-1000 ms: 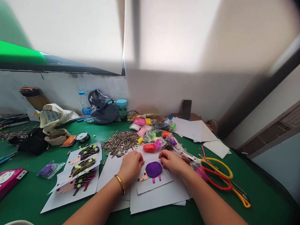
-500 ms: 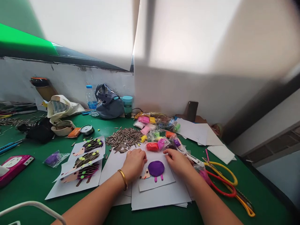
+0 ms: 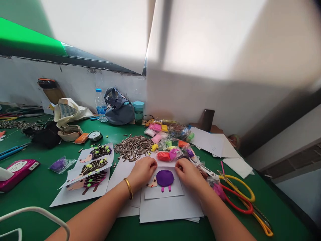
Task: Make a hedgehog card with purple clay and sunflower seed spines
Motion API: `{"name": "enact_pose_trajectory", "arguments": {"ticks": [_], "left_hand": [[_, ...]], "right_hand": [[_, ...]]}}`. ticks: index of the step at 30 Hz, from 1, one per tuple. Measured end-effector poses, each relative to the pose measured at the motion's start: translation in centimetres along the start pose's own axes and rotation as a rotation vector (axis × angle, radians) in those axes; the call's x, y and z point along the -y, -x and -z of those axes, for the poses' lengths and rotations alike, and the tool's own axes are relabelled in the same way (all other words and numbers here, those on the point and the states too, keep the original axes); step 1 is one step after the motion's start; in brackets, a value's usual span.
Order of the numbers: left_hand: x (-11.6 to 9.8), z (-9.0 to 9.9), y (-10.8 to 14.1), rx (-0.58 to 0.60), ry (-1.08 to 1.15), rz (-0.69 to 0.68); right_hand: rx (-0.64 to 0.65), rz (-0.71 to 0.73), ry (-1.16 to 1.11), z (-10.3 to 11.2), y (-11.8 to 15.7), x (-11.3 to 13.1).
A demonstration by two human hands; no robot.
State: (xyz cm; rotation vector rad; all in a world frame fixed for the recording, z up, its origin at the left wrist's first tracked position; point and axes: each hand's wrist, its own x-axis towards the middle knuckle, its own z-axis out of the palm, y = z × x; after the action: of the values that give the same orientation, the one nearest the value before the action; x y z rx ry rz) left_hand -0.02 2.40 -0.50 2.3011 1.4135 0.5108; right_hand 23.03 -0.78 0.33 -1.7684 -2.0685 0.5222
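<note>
Head view: purple clay disc [image 3: 165, 178] between both hands [image 3: 142, 172].

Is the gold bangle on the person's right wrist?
No, the gold bangle is on the left wrist, and the right wrist looks bare.

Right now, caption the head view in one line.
Left hand and right hand rest on a hedgehog card beside sunflower seeds and clay packets.
</note>
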Motion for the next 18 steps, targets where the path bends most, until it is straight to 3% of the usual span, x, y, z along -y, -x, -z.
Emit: {"name": "enact_pose_trajectory", "arguments": {"ticks": [3,9,18], "left_hand": [[0.2,0.8,-0.1,0.035,0.167,-0.006],[0.0,2.1,0.4,0.248,0.370,0.102],[0.2,1.5,0.1,0.282,0.423,0.130]], "right_hand": [[0.018,0.021,-0.175,0.1,0.0,0.2],[-0.064,0.025,-0.382,-0.3,0.2,1.0],[-0.025,-0.014,-0.621,-1.0,0.0,0.8]]}}
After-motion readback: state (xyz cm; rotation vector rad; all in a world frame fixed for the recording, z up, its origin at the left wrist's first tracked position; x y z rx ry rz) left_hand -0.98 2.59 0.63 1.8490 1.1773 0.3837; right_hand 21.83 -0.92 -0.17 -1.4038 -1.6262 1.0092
